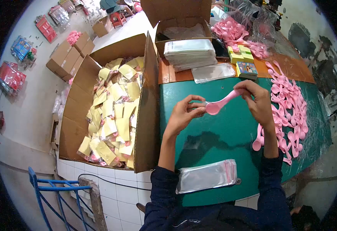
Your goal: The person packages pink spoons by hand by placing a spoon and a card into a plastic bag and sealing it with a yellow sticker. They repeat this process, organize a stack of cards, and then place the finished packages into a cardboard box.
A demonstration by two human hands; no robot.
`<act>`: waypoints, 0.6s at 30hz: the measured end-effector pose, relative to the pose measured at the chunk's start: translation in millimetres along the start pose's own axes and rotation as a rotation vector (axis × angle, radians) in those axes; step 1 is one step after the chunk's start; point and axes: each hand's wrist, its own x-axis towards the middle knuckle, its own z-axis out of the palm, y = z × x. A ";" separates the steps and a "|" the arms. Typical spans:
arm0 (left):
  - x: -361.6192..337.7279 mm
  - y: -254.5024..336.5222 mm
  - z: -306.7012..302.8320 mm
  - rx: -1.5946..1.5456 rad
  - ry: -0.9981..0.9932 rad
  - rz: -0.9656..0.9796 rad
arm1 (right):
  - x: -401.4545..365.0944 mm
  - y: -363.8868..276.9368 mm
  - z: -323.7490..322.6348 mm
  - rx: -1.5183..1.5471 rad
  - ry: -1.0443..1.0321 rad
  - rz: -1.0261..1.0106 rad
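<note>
A pink spoon (224,101) is held up over the green table, its bowl toward the left and its handle rising to the right. My right hand (255,99) is closed around the handle's end. My left hand (187,113) is closed, with a bit of clear plastic, seemingly a bag, at its fingertips. The spoon's bowl is right at those fingertips. Below both hands, near the table's front edge, lies a stack of clear plastic bags (207,177). To the right of my right forearm spreads a pile of pink spoons (291,111).
A large cardboard box (147,104) of packed bags with yellow cards (118,92) stands left. More clear bags (191,52), small yellow boxes (239,54) and a pink heap (230,30) lie at the back. A blue metal frame (60,188) stands lower left. A person (110,5) sits far back.
</note>
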 end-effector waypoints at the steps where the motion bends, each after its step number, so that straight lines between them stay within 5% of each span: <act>1: -0.1 -0.7 -0.7 -0.010 -0.032 -0.002 | -0.6 0.9 2.7 0.010 0.010 -0.023; 8: 0.0 1.2 11.7 -0.131 -0.142 -0.023 | -3.6 -2.3 -3.7 -0.152 -0.023 -0.107; 15: -0.1 5.6 34.8 -0.196 0.006 0.084 | -3.9 -1.0 23.4 0.175 -0.107 0.104; 18: 2.0 -5.4 11.7 0.083 -0.137 -0.051 | -4.1 5.3 25.6 0.208 -0.029 0.119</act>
